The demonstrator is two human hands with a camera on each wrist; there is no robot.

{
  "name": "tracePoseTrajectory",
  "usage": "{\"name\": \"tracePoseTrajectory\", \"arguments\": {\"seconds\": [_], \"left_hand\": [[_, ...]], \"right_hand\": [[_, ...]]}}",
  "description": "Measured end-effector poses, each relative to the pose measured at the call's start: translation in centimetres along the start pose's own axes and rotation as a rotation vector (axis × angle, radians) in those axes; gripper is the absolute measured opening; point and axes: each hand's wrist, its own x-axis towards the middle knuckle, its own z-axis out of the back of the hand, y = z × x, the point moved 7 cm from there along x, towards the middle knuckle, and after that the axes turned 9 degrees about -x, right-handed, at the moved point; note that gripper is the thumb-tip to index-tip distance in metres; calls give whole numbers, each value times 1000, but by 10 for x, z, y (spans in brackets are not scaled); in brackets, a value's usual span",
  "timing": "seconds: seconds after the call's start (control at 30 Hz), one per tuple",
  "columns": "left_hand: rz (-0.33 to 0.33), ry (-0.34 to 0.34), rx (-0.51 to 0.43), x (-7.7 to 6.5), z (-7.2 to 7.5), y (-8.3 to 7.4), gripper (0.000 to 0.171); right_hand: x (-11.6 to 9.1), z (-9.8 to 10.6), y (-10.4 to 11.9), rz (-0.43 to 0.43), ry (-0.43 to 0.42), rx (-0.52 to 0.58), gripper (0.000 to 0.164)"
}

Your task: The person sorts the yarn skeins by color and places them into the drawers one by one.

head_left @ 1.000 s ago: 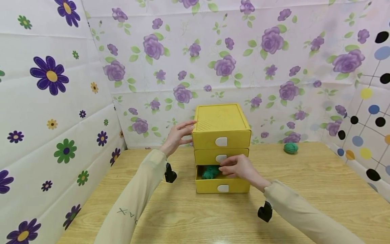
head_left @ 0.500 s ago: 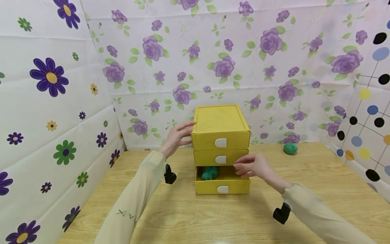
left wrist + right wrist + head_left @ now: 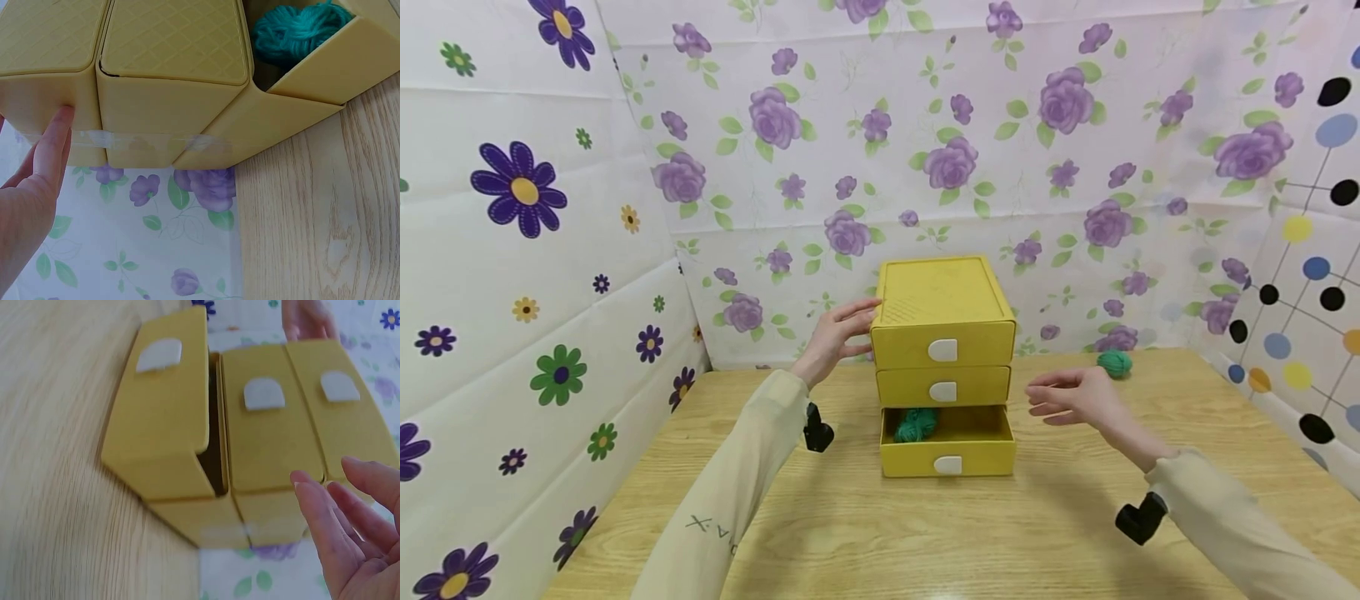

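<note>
A yellow three-drawer cabinet (image 3: 947, 292) stands on the table, its bottom drawer (image 3: 917, 460) pulled out. Inside that drawer, toward the left, lies a ball of green yarn (image 3: 915, 425), also seen in the left wrist view as green yarn (image 3: 300, 34). My left hand (image 3: 838, 337) rests its fingertips against the cabinet's upper left side, fingers extended. To the right of the cabinet my right hand (image 3: 1078, 400) hovers in the air, fingers relaxed and holding nothing. A second ball of green yarn (image 3: 1115, 364) sits at the back right of the table, behind my right hand.
The wooden table (image 3: 865, 533) reaches to a flowered cloth backdrop (image 3: 820, 167) behind the cabinet. Patterned cloths hang on the left and right sides. White tabs (image 3: 943, 350) mark the drawer fronts. A black wrist camera (image 3: 1141, 518) sits below the right sleeve.
My right hand has left the open bottom drawer and moved right, away from the cabinet. The yarn in the drawer is now more exposed. My left hand stays against the cabinet.
</note>
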Motion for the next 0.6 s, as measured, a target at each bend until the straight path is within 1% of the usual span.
{"name": "tracePoseTrajectory", "arguments": {"seconds": [0.13,0.27,0.47,0.6], "left_hand": [[-2,-2,1,0,1,0,39],[1,-3,4,0,1,1,38],[-5,0,4,0,1,0,38],[-6,0,2,0,1,0,38]], "right_hand": [[2,17,-9,0,-28,-39,45],[7,37,-22,13,-75,-90,46],[12,69,-44,7,-142,-117,47],[15,87,-56,13,-184,-155,49]]}}
